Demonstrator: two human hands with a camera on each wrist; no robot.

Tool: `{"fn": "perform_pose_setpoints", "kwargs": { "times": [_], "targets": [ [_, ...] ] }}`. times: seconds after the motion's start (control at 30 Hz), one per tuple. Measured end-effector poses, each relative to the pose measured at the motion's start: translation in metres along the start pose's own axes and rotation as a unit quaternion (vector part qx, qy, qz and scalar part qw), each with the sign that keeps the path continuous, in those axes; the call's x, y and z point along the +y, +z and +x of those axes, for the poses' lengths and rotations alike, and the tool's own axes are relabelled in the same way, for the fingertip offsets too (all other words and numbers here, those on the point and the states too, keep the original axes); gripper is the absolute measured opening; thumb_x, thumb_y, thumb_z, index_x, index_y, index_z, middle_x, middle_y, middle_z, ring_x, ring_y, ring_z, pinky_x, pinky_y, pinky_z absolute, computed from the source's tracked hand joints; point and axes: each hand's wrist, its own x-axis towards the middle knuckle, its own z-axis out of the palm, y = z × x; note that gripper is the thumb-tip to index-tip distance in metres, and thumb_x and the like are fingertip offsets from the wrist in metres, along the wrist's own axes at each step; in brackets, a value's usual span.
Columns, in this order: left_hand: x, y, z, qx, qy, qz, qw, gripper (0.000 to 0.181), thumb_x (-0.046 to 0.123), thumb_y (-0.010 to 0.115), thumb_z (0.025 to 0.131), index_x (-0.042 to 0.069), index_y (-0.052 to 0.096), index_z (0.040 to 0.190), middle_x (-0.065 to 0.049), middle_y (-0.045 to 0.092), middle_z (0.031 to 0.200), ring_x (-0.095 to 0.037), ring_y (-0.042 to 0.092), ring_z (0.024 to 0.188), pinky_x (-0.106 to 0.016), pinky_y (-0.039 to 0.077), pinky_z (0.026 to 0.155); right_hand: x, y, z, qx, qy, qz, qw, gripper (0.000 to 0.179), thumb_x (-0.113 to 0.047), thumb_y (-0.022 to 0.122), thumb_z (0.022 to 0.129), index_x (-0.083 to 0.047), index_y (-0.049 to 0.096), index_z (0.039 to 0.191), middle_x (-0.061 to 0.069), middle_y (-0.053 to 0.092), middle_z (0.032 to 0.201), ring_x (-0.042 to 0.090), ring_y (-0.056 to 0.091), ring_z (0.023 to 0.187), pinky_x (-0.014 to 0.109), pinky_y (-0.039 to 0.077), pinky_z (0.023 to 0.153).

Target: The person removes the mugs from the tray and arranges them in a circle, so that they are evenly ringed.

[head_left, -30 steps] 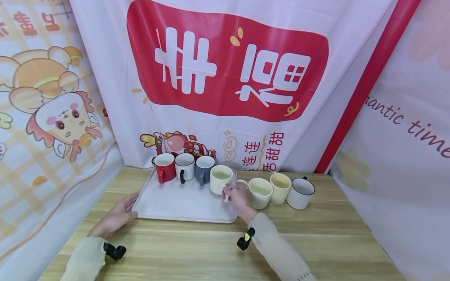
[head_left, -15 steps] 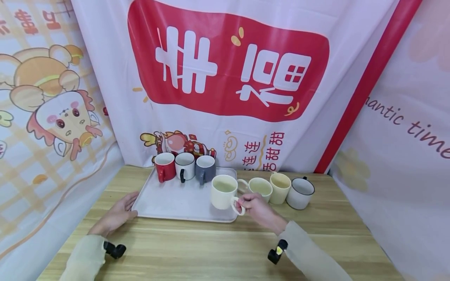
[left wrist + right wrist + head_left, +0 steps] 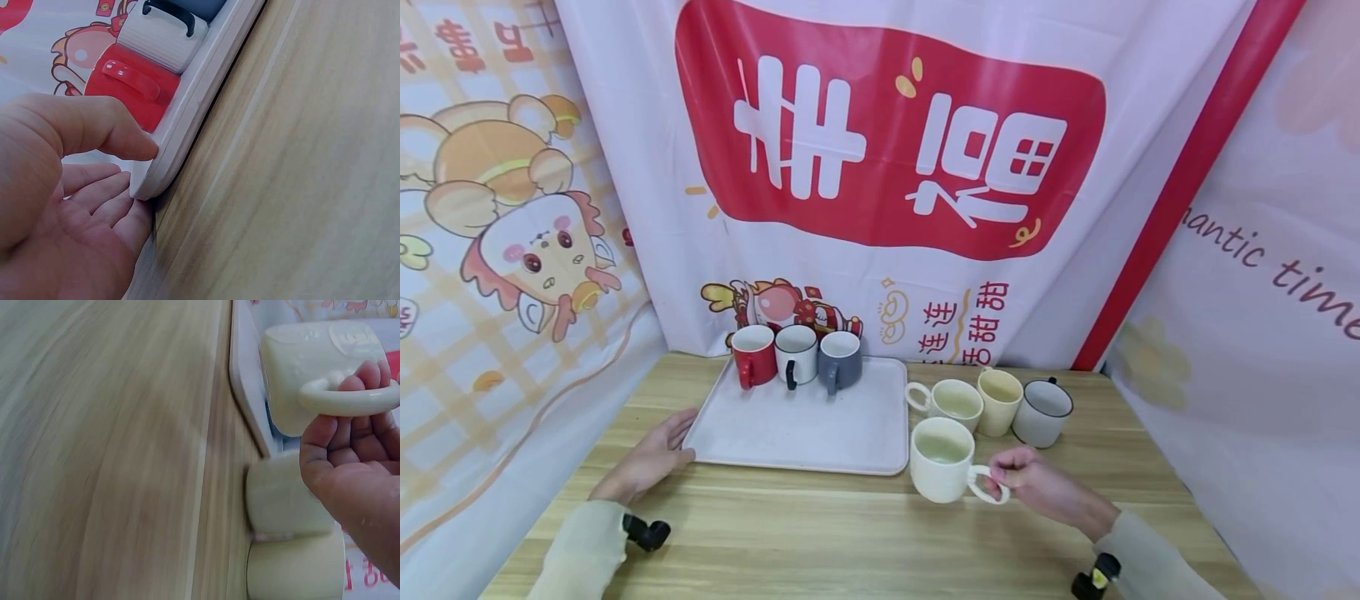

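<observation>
My right hand (image 3: 1033, 479) pinches the ring handle of a cream mug (image 3: 942, 462), with fingertips passing through the loop in the right wrist view. This mug is upright in the air, just right of the tray's front right corner. My left hand (image 3: 651, 454) holds the front left corner of the white tray (image 3: 790, 437); the thumb (image 3: 134, 140) presses its rim and the other fingers lie along the outer side. At the tray's back left stand a red mug (image 3: 754, 357), a white mug with black handle (image 3: 796, 357) and a grey mug (image 3: 841, 362).
Right of the tray, a cream cup (image 3: 957, 400), a pale yellow mug (image 3: 1000, 404) and a white black-rimmed mug (image 3: 1043, 415) stand close together on the wooden table (image 3: 760, 533). A printed curtain (image 3: 625, 208) hangs behind the table.
My right hand has carried the cream mug from beside the grey mug on the tray, forward and right, past the tray's edge. The left hand has stayed at the tray corner.
</observation>
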Motion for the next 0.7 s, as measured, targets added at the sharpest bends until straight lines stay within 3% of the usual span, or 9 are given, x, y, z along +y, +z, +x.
{"fn": "perform_pose_setpoints", "kwargs": {
  "times": [0.1,0.2,0.53,0.7],
  "targets": [
    [0.001,0.001,-0.001,0.0,0.007,-0.004,1.0,0.083,-0.004,0.055,0.099,-0.011,0.005,0.164,-0.039,0.009,0.17,-0.06,0.013,0.157,-0.058,0.025,0.126,0.001,-0.012,-0.022,-0.008,-0.006,-0.01,0.9999,0.029,-0.004,0.044,0.109,0.019,0.046,0.091,-0.008,0.063,0.089,0.006,0.06,0.089,0.019,0.048,0.086],
    [0.002,0.002,-0.001,-0.001,0.007,-0.004,1.0,0.083,-0.005,0.055,0.099,-0.012,0.004,0.164,-0.04,0.009,0.17,-0.06,0.012,0.157,-0.058,0.025,0.125,0.002,-0.026,-0.043,-0.023,-0.021,-0.011,0.9995,0.031,0.0,0.039,0.11,0.027,0.036,0.095,-0.008,0.063,0.091,0.005,0.059,0.089,0.019,0.047,0.085],
    [0.002,0.003,0.0,0.003,-0.007,-0.003,1.0,0.082,-0.005,0.054,0.099,-0.01,0.005,0.165,-0.038,0.008,0.171,-0.058,0.012,0.158,-0.061,0.021,0.127,0.005,-0.072,-0.104,-0.033,-0.017,0.001,0.9993,0.027,0.004,0.029,0.111,0.021,0.046,0.1,-0.005,0.063,0.095,0.004,0.06,0.093,0.022,0.042,0.082],
    [0.002,0.002,0.0,0.004,-0.008,0.001,1.0,0.082,-0.005,0.054,0.099,-0.01,0.005,0.165,-0.038,0.009,0.171,-0.058,0.012,0.158,-0.06,0.022,0.127,0.015,-0.091,-0.12,-0.031,-0.041,-0.011,0.9986,0.027,0.008,0.027,0.109,0.02,0.048,0.098,0.012,0.052,0.086,0.017,0.056,0.087,0.024,0.04,0.077]
  ]
}}
